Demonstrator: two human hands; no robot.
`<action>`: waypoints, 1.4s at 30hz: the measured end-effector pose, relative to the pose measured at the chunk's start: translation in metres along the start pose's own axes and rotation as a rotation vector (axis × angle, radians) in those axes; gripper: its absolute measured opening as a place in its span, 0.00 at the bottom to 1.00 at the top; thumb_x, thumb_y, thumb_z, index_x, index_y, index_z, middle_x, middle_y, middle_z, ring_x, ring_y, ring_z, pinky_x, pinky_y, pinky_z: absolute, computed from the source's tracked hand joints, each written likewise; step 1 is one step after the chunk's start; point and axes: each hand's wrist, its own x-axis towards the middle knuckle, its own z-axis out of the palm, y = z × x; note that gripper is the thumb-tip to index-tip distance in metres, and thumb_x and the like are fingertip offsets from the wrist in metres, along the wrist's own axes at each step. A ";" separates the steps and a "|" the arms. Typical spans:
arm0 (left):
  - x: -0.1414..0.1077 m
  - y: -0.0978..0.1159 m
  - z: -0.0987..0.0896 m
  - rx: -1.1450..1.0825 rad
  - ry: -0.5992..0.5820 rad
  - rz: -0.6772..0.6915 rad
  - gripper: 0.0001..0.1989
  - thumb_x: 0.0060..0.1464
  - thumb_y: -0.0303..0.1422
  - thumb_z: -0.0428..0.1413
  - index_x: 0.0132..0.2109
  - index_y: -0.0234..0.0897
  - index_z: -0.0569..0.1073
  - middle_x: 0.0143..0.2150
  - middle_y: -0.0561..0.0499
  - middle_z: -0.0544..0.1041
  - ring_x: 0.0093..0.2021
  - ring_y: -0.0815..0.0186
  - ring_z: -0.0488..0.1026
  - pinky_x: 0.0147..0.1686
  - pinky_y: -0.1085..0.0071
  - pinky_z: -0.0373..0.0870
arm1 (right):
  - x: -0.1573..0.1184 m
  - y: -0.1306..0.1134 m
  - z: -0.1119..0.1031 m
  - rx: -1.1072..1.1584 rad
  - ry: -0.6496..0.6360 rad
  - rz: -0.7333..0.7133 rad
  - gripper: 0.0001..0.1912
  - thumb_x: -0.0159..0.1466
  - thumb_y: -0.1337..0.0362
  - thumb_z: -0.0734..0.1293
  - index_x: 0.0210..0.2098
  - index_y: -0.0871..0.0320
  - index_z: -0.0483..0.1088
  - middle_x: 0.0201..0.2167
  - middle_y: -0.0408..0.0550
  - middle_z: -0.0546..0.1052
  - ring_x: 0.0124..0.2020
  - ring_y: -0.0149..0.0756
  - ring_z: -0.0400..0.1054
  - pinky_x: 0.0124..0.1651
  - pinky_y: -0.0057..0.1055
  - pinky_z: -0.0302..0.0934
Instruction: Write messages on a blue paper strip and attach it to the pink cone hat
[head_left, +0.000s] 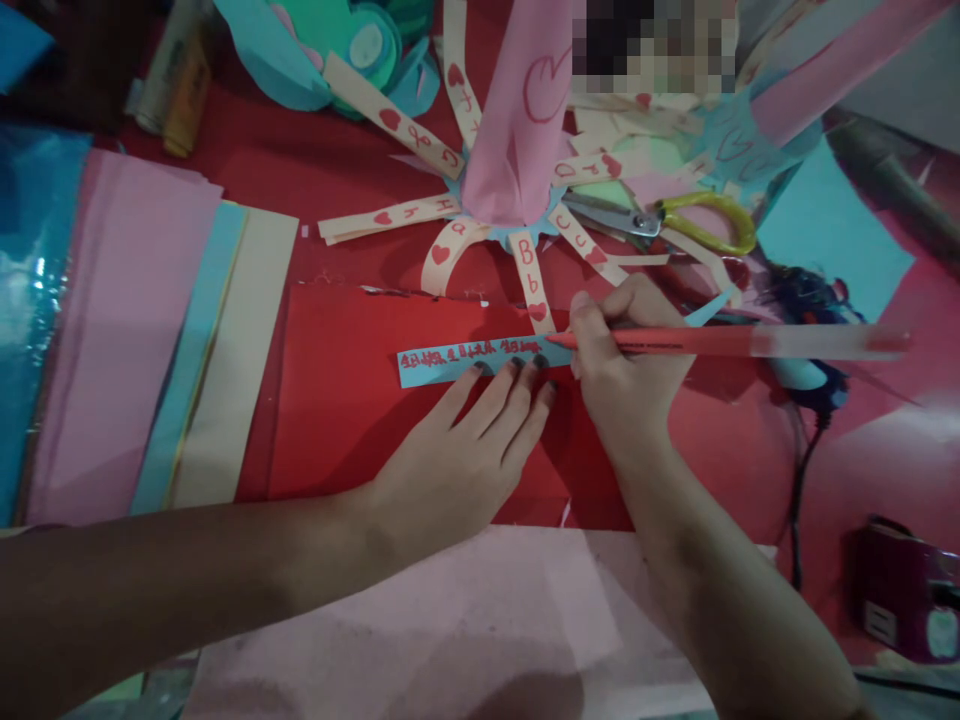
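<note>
One pale pink area [375, 620], whether paper or cloth cannot be told, is seen nearest, on the near side of the blue paper strip [424, 370]. To the right of the strip, also on its near side, a dark purple object [904, 595] is placed. Beneath the strip a red sheet [337, 420] is laid. The strip's near edge is pressed down by the left hand [465, 440], whose fingers are stretched flat and slightly spread, with nothing gripped. By the strip's right part a red marker [697, 341] is pinched between the thumb and fingers of the right hand [630, 375], and its tip is set on or just above the blue paper.

Small red lettering [472, 352] is written from the strip's left end to about the marker's tip; its words cannot be read surely. Most of the visible length is judged to be filled, with a short stretch left bare; what is hidden by the right hand cannot be told.

Left of the strip, pink sheets [127, 320] and a cream sheet [240, 330] are laid. Beyond the strip, a pink paper cone [517, 120] is ringed by cream strips [531, 270], whose red letters and hearts are judged complete. Beyond it to the right, yellow-handled scissors [646, 222] are laid.
</note>
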 end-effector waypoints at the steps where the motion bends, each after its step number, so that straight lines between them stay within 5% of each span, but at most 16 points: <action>1: 0.000 0.000 0.000 0.013 0.005 -0.005 0.24 0.57 0.30 0.47 0.59 0.22 0.61 0.58 0.36 0.67 0.57 0.52 0.65 0.54 0.56 0.61 | 0.000 0.000 0.000 0.011 -0.007 0.007 0.18 0.59 0.68 0.63 0.17 0.56 0.52 0.12 0.33 0.56 0.13 0.22 0.54 0.17 0.24 0.52; 12: -0.003 0.002 -0.005 0.100 0.046 -0.037 0.22 0.57 0.32 0.49 0.56 0.24 0.65 0.53 0.38 0.72 0.53 0.54 0.68 0.52 0.57 0.64 | -0.002 0.006 -0.002 -0.007 -0.160 0.029 0.18 0.60 0.61 0.64 0.19 0.56 0.54 0.13 0.34 0.58 0.15 0.22 0.55 0.19 0.25 0.51; 42: -0.003 0.001 -0.004 0.090 0.042 -0.028 0.20 0.56 0.31 0.49 0.54 0.25 0.68 0.53 0.37 0.72 0.52 0.53 0.69 0.49 0.58 0.66 | 0.000 0.009 -0.003 -0.074 -0.140 -0.042 0.19 0.59 0.58 0.65 0.18 0.55 0.54 0.13 0.35 0.58 0.14 0.24 0.54 0.18 0.28 0.51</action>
